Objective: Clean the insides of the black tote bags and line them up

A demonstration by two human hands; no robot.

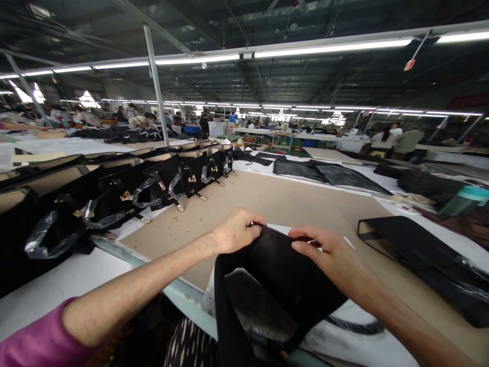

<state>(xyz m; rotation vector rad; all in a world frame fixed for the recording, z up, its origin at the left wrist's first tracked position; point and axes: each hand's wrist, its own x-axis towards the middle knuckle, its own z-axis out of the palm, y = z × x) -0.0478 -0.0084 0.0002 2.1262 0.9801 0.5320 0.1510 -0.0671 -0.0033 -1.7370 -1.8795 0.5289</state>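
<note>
An unfinished black handbag (282,270) stands open in front of me, its mouth tilted up so that the dark lining shows. My left hand (240,232) pinches the far rim of it near a corner, thumb against forefinger. At the same rim, farther right, my right hand (324,250) has its thumb on the inner side and its fingers beyond the edge, a loose grip. White paper or sheeting lies under and beside the bag, along with a black strap (355,325) below my right wrist.
Rows of black handbags (191,176) with plastic-wrapped handles and metal clasps stand at the left. Another black bag (412,255) lies at the right on the brown board (275,196). A teal-lidded bottle (464,201) and flat black pieces (328,173) sit farther back. Distant people work at tables.
</note>
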